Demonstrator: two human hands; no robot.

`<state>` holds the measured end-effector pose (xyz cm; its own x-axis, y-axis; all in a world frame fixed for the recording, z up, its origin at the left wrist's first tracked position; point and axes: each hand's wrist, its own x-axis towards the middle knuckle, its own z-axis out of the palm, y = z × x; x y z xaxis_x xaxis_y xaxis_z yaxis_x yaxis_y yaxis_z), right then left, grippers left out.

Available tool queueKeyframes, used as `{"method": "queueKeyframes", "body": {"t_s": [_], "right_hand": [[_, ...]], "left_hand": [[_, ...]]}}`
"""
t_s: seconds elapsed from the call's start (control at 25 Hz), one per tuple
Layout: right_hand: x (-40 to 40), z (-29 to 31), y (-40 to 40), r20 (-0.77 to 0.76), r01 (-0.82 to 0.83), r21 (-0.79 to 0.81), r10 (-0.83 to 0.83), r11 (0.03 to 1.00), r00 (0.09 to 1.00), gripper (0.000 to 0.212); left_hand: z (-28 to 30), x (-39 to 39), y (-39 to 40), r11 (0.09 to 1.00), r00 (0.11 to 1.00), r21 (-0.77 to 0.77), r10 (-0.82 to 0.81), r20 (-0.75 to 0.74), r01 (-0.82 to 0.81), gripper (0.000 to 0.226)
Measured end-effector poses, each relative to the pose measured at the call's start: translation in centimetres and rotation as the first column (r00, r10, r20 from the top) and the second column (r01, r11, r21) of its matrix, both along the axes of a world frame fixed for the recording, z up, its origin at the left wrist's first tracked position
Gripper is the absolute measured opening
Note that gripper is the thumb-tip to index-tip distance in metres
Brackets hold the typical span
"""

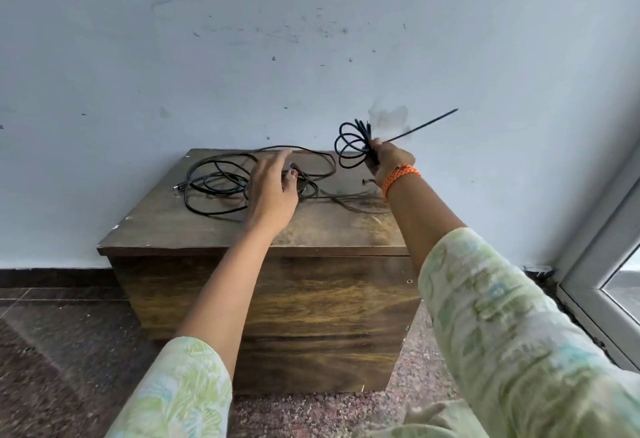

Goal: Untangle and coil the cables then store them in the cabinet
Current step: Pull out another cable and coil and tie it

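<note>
Nearest lay a speckled stone floor (62,361), and on it stood the wooden cabinet (311,316), its worn top serving as the surface. Above that top the left hand (272,191) hung with fingers spread over a loose black cable tangle (221,184). The right hand (388,160) gripped a small coiled cable (351,146) — one end jutting toward the scuffed pale wall (277,39) behind. A window frame (602,264) stood rightward.
</note>
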<state>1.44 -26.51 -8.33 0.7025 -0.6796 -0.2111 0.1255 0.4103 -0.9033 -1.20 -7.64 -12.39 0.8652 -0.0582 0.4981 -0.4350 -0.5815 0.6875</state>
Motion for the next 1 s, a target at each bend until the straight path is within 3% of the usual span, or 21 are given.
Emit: {"method": "queueKeyframes", "body": {"t_s": [0.08,0.28,0.36,0.48,0.64,0.72,0.8,0.88,0.96,1.0], "right_hand": [[3.1,-1.3,-2.8,-0.060,0.010,-0.012,-0.010,1.000,0.998,0.021],[6.6,-1.9,-3.6,-0.297,-0.026,-0.448,-0.121,0.894,0.947,0.010],[6.3,-1.2,-2.9,-0.320,-0.076,-0.564,-0.133,0.822,0.938,0.018],[6.2,-0.9,-2.3,-0.363,-0.148,-0.609,-0.108,0.780,0.926,0.024],[4.8,-0.2,-2.3,-0.411,-0.207,-0.615,-0.085,0.761,0.908,0.003],[3.8,0.1,-2.1,-0.424,-0.193,-0.643,-0.135,0.741,0.896,0.004],[2.4,-0.1,-1.1,-0.451,-0.186,-0.722,-0.249,0.667,0.857,0.032],[0.6,-0.7,1.4,-0.449,-0.260,-0.823,-0.299,0.505,0.842,0.059],[-0.7,-2.0,4.7,-0.485,-0.425,-0.859,-0.185,0.285,0.855,0.062],[-1.0,-2.8,6.2,-0.525,-0.502,-0.846,-0.113,0.180,0.844,0.059]], "left_hand": [[-1.6,1.4,-0.1,0.991,0.999,0.135,0.019,-0.032,-0.015,0.048],[-2.3,2.4,-0.6,0.901,0.994,0.426,0.106,-0.036,-0.081,0.052],[-2.4,2.4,-0.6,0.894,0.994,0.441,0.107,-0.031,-0.082,0.052],[-2.3,2.4,-0.7,0.907,0.994,0.413,0.103,-0.025,-0.083,0.052],[-2.1,2.4,-0.7,0.931,0.996,0.354,0.088,0.035,-0.095,0.046],[-2.2,2.5,-0.8,0.938,0.992,0.327,0.099,0.073,-0.118,0.042],[-2.1,2.5,-0.5,0.967,0.990,0.218,0.121,0.075,-0.134,0.038],[-1.3,1.9,0.4,0.975,0.982,-0.115,0.189,-0.019,-0.190,0.038],[-0.7,1.1,1.5,0.852,0.950,-0.421,0.274,-0.148,-0.311,0.043],[-0.4,0.5,2.0,0.794,0.938,-0.500,0.292,-0.185,-0.346,0.047]]}}
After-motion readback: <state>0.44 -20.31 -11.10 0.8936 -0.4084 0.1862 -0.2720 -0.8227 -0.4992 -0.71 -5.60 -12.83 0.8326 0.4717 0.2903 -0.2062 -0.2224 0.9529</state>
